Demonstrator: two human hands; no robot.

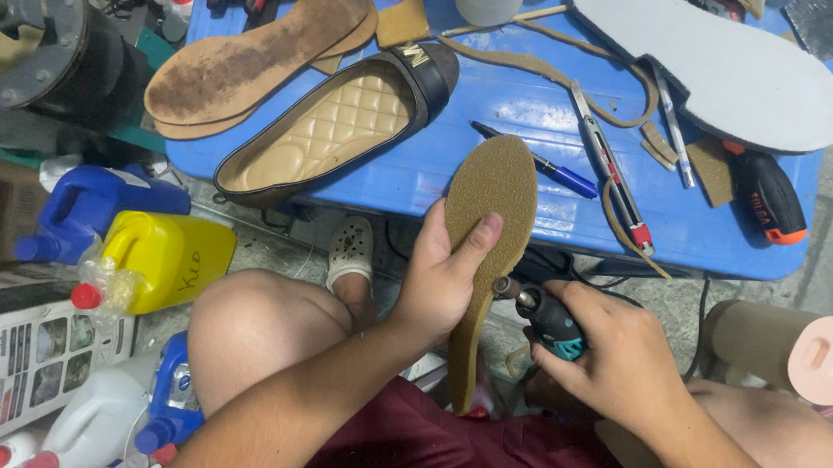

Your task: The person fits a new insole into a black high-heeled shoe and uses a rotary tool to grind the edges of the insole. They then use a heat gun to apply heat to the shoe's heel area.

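The blue surface (pixel 501 186) is the landmark here, and everything is told from it. Largest on it is a white foam sole sheet (pixel 723 65) at its far right corner, laid flat where it is out of the way. Toward its far left lie worn brown insoles (pixel 251 54), stacked one on another. Just nearer than these rests a black flat shoe (pixel 335 127) with a quilted tan lining, open side up. Near the right edge of the surface lies a black and orange tool (pixel 769 197), with a utility knife (pixel 608 165) and a blue pen (pixel 543 165) between it and the shoe.

Just off the near edge of the surface, over the person's lap, the left hand (pixel 443 277) has its fingers closed round a cork insole (pixel 484 240). The thumb presses on its face, holding it upright and on edge, seemingly so that its rim is offered to the tool. The right hand (pixel 617 357) has its fingers wrapped tight about a small rotary tool (pixel 545 316), whose tip meets the insole's right edge.
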